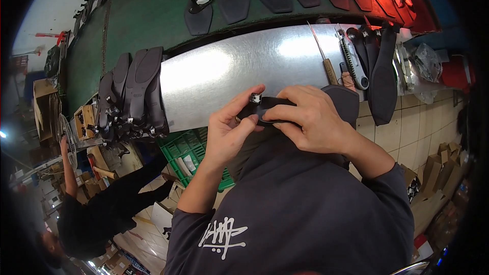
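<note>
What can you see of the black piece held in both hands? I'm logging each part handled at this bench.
The black piece is a flat, dark strap-like part, apparently leather or synthetic, with a small silvery metal fitting at its left end. It lies roughly level, just in front of the shiny metal worktop. The left hand pinches its left end from below; the right hand covers its right part, so its full shape is hidden.

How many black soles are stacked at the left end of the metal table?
About 5 black soles stand on edge, packed side by side at the left end of the metal table. They overlap, so more may be hidden behind them.
</note>
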A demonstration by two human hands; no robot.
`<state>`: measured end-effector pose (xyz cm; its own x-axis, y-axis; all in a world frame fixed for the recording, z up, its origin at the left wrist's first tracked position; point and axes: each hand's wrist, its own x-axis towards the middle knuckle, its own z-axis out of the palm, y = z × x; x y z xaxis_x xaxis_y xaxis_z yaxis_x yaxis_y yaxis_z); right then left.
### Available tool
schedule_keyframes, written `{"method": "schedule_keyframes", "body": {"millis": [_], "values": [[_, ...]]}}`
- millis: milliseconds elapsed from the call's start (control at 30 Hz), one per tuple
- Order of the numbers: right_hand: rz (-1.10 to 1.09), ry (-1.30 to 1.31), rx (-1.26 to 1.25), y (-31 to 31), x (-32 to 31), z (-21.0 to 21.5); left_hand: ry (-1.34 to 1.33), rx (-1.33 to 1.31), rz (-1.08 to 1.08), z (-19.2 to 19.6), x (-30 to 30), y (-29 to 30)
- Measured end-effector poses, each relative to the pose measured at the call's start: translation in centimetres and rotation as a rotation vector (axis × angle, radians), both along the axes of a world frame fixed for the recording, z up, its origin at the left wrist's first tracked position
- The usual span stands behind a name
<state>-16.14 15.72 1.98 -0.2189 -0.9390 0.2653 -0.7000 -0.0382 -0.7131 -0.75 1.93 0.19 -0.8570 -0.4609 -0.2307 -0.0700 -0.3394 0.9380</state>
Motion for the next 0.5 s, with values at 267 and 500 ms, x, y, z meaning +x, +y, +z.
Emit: {"method": "schedule_keyframes", "body": {"millis": [267, 500], "values": [[0.015, -0.175, 0.081, -0.2, 0.2, -0.9, -0.062, -0.024, 0.066, -0.8, -0.1, 0.1], [-0.029, -0.084, -0.017, -0.2, 0.7, -1.7, -0.067, -0.05, 0.085, -0.2, -0.3, 0.2]]}}
